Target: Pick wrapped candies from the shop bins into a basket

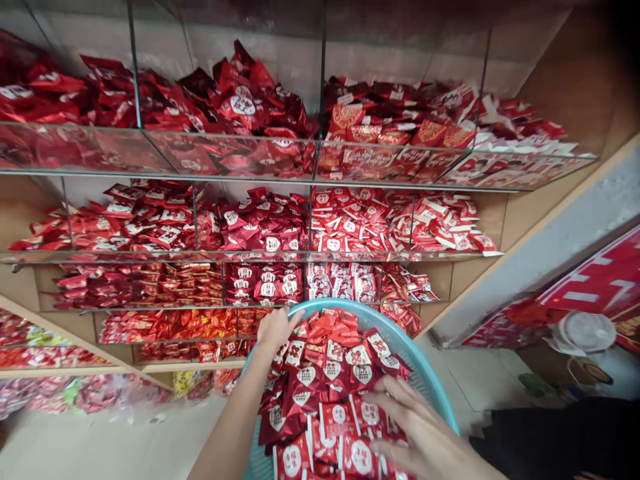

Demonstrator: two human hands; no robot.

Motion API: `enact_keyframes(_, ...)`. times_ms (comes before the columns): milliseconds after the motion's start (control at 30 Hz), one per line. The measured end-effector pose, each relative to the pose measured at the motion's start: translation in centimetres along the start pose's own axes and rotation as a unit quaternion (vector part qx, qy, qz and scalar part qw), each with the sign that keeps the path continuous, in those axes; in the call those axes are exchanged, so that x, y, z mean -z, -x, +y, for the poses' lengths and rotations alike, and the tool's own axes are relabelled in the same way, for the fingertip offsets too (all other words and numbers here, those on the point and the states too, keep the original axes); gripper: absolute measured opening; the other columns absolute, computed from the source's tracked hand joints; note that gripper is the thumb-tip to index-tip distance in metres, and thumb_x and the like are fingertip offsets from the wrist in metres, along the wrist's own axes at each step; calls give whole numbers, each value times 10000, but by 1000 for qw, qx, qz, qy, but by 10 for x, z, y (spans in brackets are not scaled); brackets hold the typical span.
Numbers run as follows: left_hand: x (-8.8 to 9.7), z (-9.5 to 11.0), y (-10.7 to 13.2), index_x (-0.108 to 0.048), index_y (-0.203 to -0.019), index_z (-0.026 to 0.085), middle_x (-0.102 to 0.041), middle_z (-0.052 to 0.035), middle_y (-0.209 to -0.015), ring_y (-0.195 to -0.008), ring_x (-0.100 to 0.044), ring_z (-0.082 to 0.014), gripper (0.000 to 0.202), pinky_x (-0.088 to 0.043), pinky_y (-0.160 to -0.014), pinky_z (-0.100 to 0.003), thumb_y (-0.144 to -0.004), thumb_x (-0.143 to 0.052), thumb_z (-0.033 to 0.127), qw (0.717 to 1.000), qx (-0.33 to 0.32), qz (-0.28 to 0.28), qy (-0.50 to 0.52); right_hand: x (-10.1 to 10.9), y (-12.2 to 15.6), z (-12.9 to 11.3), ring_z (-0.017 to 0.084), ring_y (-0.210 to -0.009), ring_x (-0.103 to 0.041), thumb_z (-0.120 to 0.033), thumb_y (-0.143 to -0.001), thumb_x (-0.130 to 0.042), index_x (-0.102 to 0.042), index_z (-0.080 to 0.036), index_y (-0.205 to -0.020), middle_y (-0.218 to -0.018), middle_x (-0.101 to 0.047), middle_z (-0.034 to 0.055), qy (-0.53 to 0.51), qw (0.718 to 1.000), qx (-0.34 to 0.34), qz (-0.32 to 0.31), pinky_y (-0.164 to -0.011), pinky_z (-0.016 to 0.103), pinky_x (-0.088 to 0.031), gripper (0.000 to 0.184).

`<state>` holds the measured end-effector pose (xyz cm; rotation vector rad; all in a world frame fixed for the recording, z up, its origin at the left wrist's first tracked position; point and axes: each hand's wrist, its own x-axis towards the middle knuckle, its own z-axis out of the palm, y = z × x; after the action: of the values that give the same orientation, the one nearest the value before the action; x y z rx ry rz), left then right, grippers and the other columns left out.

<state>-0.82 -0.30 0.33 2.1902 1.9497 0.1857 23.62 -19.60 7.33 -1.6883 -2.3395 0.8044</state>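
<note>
Nearest cam.: red packets w/ white print (340, 415), heaped at near end of lt. blue basket (434, 381). Maroon packets w/ white heart-shaped labels (307, 380) lie just beyond, same basket. L hand (274, 328) at far L rim, fingers curled over it, gripping basket. R hand (407, 417) over packets, R side; fingers part-bent, slightly spread; blurred, cannot tell if any packet held. Shelving (560, 93) beyond basket bears sim. packets, mostly red.
</note>
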Motion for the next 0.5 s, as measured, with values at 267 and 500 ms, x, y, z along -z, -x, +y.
enact_keyframes(267,0,-3,0,-617,-900,173,-670,-124,-833,-801,-631,-244,687,-446,-683,-312,-780,-145,658,1000,-7,10,20,124,-99,-25,213,-982,-488,-302,-847,-459,-515,-232,-1115,-1035,-538,74,99,936,189,280,-859,400,-394,282)
enact_keyframes(500,-4,-6,-1,-616,-865,185,-675,-117,-807,-786,-637,-269,688,-454,-675,-346,-773,-135,668,999,-15,26,25,177,-176,6,239,-996,-497,-266,-802,-513,-528,-192,-1091,-1049,-563,90,164,905,171,353,-872,398,-382,299)
